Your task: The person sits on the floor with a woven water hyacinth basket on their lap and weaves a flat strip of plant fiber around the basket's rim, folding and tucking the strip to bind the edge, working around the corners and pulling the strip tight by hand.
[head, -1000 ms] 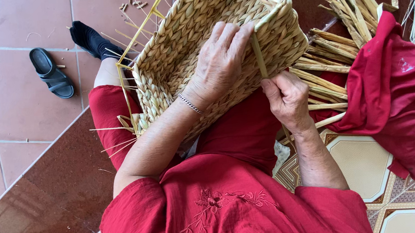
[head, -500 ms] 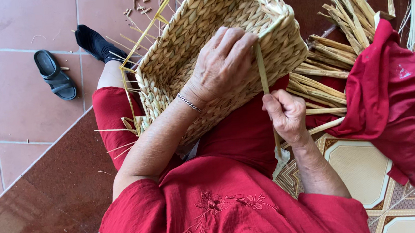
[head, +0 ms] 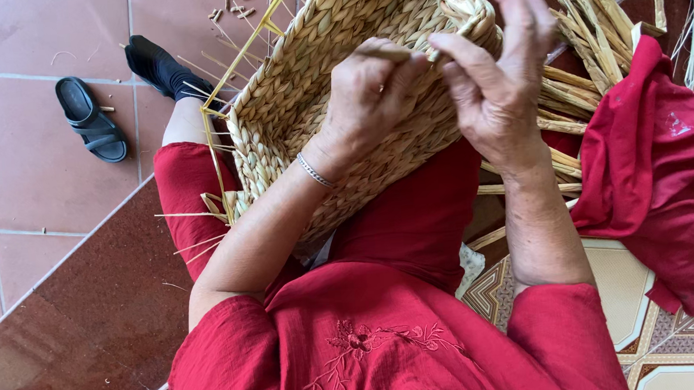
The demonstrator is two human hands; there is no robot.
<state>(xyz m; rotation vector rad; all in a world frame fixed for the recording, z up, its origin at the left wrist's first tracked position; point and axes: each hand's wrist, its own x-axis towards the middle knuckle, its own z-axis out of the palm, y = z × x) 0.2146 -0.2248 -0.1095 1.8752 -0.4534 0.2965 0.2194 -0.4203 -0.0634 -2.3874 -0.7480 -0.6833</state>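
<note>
A rectangular woven basket (head: pixel 331 97) of plaited straw-coloured fibre rests tilted on the person's lap in the upper middle of the frame, its open mouth turned toward the upper right. Its walls and base look fully woven; the work in hand appears to be at the rim, where loose strands still stick out, and a yellow wire frame (head: pixel 227 81) shows bare along the left edge, so finishing seems left to do. The left hand (head: pixel 369 102) lies against the basket wall with fingers curled narrowly, pinching a fibre strand (head: pixel 454 34) at the rim. The right hand (head: pixel 494 68) is raised just beside it, thumb and forefinger closed on the same strand, the other fingers spread upward. A bundle of dried reeds (head: pixel 584 61) lies at the upper right, partly under a red cloth (head: pixel 667 170). A black sandal (head: pixel 89 120) sits on the tiled floor (head: pixel 16 188) at the upper left.
</note>
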